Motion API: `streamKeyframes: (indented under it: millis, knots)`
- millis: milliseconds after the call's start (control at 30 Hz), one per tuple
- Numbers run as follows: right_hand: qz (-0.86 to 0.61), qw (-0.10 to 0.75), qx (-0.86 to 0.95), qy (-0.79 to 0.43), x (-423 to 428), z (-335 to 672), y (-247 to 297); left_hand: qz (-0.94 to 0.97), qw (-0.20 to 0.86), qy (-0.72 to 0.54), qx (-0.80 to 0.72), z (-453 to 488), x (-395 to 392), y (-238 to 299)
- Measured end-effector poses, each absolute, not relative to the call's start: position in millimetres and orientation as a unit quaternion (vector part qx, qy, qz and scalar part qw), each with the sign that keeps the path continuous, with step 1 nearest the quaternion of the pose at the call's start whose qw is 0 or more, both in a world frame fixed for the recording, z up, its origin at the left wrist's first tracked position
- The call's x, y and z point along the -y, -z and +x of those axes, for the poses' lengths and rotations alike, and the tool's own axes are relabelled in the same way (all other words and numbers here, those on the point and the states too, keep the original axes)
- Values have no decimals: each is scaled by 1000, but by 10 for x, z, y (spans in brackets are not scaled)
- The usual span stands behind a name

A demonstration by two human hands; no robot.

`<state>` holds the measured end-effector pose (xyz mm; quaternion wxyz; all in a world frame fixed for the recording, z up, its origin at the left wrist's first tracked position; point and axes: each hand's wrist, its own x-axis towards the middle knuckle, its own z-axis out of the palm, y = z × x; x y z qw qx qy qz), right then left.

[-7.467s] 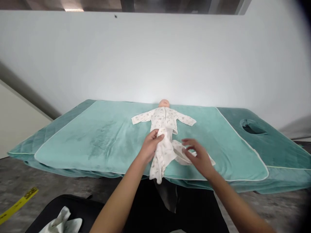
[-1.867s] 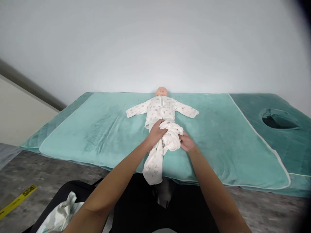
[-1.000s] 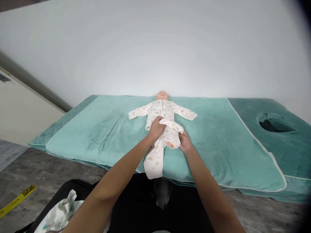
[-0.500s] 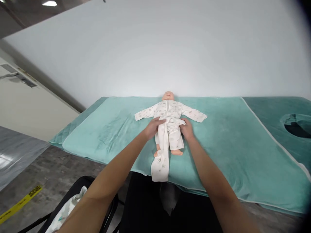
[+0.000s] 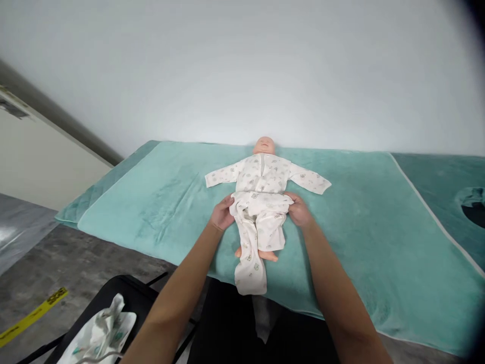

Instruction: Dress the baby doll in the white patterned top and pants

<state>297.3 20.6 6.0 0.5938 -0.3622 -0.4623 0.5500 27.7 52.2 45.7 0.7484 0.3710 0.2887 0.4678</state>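
Observation:
A baby doll (image 5: 264, 145) lies on its back, head toward the wall, in a white printed long-sleeved top (image 5: 261, 174) with its sleeves spread. White printed baby pants (image 5: 265, 205) cover its hips and legs. One pant leg lies long and flat past the foot, down to the bed's front edge; the other ends above a bare foot (image 5: 268, 256). My left hand (image 5: 223, 213) is closed on the waist edge of the pants at the left. At the opposite side, my right hand (image 5: 299, 210) pinches the same waist edge. Both sets of fingertips are partly hidden by cloth.
A teal cover (image 5: 352, 242) spreads over the bed against a pale wall (image 5: 242, 71). Lower left, a black chair (image 5: 129, 288) carries crumpled white printed cloth (image 5: 102, 328). A dark opening (image 5: 473, 207) shows at the far right. Yellow tape (image 5: 34, 316) marks the floor.
The waist of the pants is now spread wider and flatter over the doll's hips. My left hand has moved left and down to the waist's outer edge. The view has tilted and shifted.

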Motion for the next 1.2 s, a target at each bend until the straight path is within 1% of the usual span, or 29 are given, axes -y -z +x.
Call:
streamKeyframes:
  millis: [100, 233, 333, 467, 567, 700, 767, 800, 900, 1000, 1067, 1133, 1200]
  knots:
    - [-369, 557, 491, -559, -87, 3016, -116, 343, 743, -504, -275, 252, -510, -285]
    - [-424, 523, 513, -533, 152, 3001, -361, 347, 753, -493, -263, 235, -476, -277]
    - [-463, 466, 589, -471, 279, 2877, -739, 357, 765, -476, -245, 239, -454, -308]
    - [-510, 400, 668, -365, 299, 2441, -1201, 359, 784, -461, -209, 266, -470, -286]
    - [-520, 386, 679, -346, 247, 2053, -1223, 355, 788, -463, -199, 270, -461, -268]
    - [-529, 384, 661, -369, 216, 1853, -969, 333, 793, -473, -190, 224, -409, -293]
    - [-542, 397, 615, -412, 221, 1899, -874, 337, 800, -465, -174, 200, -389, -315]
    - [-543, 418, 584, -436, 223, 1936, -848, 347, 801, -458, -169, 193, -380, -328]
    - [-519, 515, 473, -492, 211, 2026, -810, 413, 780, -434, -181, 201, -337, -383]
    - [-495, 600, 381, -500, 177, 2064, -740, 543, 700, -405, -226, 242, -252, -454]
    - [-477, 636, 350, -497, 165, 2083, -664, 612, 636, -394, -258, 272, -190, -487]
    - [-461, 647, 345, -500, 174, 2104, -602, 624, 607, -407, -278, 293, -147, -491]
    - [-468, 619, 379, -504, 199, 2115, -598, 580, 626, -442, -276, 307, -134, -468]
